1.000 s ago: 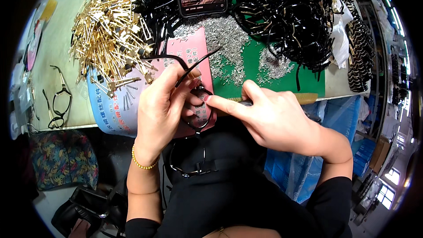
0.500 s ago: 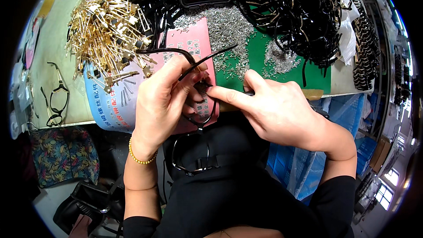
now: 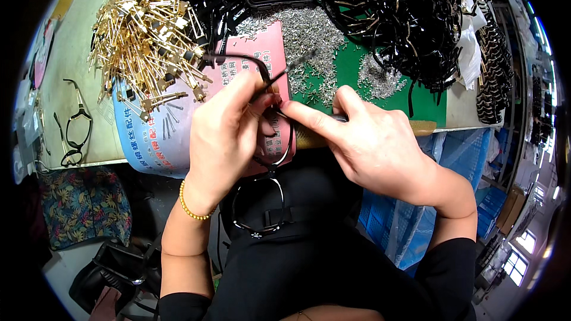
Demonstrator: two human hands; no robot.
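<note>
Both hands sit a little higher and closer to the bench edge than half a second ago, and the frame's temple now sticks up past the left fingers toward the screws. Left hand is clamped on the glasses frame near its hinge, fingers curled together around the thin black rim; the frame hangs over the bench edge, one lens ring dropping down over the lap. Right hand has thumb and forefinger pinched together on a slim tool, its tip meeting the hinge. Such a frame looks light, springy and easy to bend, so I judge it best held close to the hinge, not out on the temple. Tiny screws would be slippery and easy to drop. Hidden: the hinge itself, the tool's tip and most of its shaft, covered by fingers. Whether a screw sits at the tip cannot be told. Gold parts and black frames pile at the back, blurred toward the rim.
</note>
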